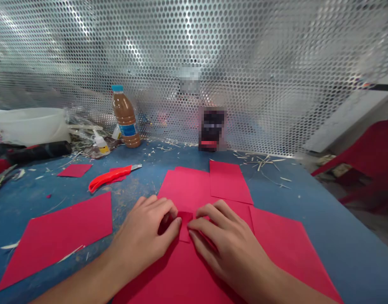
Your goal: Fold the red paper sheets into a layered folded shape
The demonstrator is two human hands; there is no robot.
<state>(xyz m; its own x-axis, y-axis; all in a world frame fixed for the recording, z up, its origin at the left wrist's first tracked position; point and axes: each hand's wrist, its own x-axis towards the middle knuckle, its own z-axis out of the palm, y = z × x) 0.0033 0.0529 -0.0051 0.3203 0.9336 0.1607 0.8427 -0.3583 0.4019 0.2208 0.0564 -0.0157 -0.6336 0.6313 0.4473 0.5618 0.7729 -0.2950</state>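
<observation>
Between my hands is a small red paper piece [185,230], lying over larger red paper sheets [187,270]. My left hand [152,228] has its fingers curled, with thumb and forefinger closed at the piece's left edge. At its right edge my right hand [221,236] has its fingertips bent together and touching the paper. Under and beyond both hands, more red sheets overlap, with a smaller rectangle [230,181] at the back and a large sheet [285,240] on the right. The undersides of my fingers are partly hidden.
A red-handled utility knife [109,177] lies at left with its blade showing, near a red square [75,170] and a red sheet [67,232]. Behind stand a brown-filled bottle [126,116], a glue bottle [101,143] and a white tub [32,124]. Perforated metal [156,55] borders the blue table [348,249].
</observation>
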